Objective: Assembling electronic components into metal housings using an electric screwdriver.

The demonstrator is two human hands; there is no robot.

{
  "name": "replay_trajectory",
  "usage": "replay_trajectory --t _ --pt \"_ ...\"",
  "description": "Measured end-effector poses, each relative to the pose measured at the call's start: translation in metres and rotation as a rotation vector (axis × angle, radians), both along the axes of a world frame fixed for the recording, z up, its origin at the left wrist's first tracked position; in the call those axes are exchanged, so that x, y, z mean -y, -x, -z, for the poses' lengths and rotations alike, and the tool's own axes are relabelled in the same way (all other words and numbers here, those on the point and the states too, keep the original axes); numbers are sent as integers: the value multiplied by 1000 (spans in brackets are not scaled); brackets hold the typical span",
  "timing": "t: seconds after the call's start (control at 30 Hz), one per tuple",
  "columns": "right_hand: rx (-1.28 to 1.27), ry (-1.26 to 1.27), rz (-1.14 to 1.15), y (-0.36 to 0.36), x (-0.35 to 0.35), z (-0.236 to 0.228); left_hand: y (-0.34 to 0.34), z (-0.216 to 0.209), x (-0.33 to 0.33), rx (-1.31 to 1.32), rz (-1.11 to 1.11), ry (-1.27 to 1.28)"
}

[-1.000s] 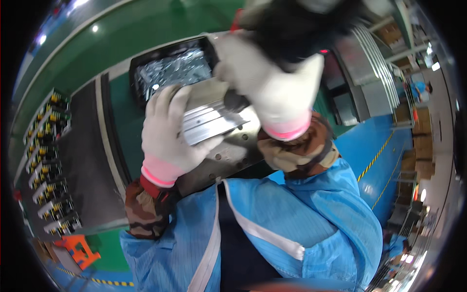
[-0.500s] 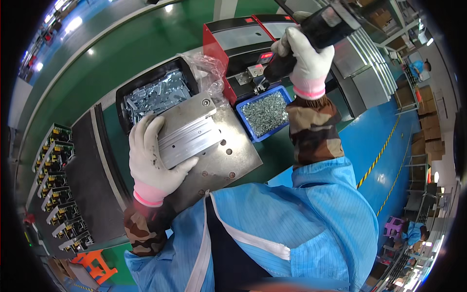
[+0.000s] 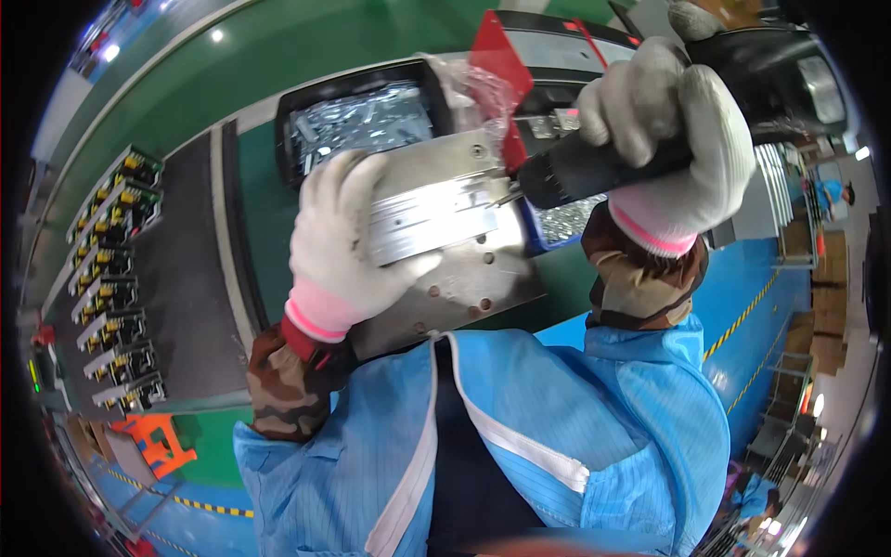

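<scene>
My left hand [image 3: 334, 241], in a white glove with a pink cuff, grips the left end of a shiny aluminium profile [image 3: 422, 223]. Its fingers reach over the back and its thumb lies along the front. The profile rests against a steel block [image 3: 432, 162] on a thick steel plate [image 3: 501, 278] with several holes. My right hand [image 3: 691, 139], also gloved, is wrapped around a black power screwdriver [image 3: 566, 172] held nearly level. The driver's thin bit points left at the profile's right end; whether it touches is too blurred to tell.
Behind the plate stands a black bin [image 3: 284, 139] of small metal strips, with clear plastic film beside it. A blue tray [image 3: 535, 232] of small screws sits partly under the driver, before a red and black machine [image 3: 501, 60]. Circuit assemblies [image 3: 116, 269] line the dark belt at left.
My right hand has brought the screwdriver from the machine behind the screw tray down toward the profile's right end. My left hand stays on the profile. The whole view has shifted.
</scene>
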State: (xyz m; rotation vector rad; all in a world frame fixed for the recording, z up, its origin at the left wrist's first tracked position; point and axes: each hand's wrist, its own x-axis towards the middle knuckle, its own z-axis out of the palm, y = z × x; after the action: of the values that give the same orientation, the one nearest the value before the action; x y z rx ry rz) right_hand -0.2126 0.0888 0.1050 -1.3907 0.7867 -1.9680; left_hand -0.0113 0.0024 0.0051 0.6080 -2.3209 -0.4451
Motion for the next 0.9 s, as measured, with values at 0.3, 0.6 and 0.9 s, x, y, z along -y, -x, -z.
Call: replay_trajectory --t 0.3,0.6,0.9 --pt "-100 -64 -318 -40 44 15 2 6 -3 -59 -12 -19" --pt "-37 -264 -65 -67 48 1 1 14 -2 -159 15 -204" --pt "-225 -240 223 -64 54 21 -2 8 0 -83 26 -154"
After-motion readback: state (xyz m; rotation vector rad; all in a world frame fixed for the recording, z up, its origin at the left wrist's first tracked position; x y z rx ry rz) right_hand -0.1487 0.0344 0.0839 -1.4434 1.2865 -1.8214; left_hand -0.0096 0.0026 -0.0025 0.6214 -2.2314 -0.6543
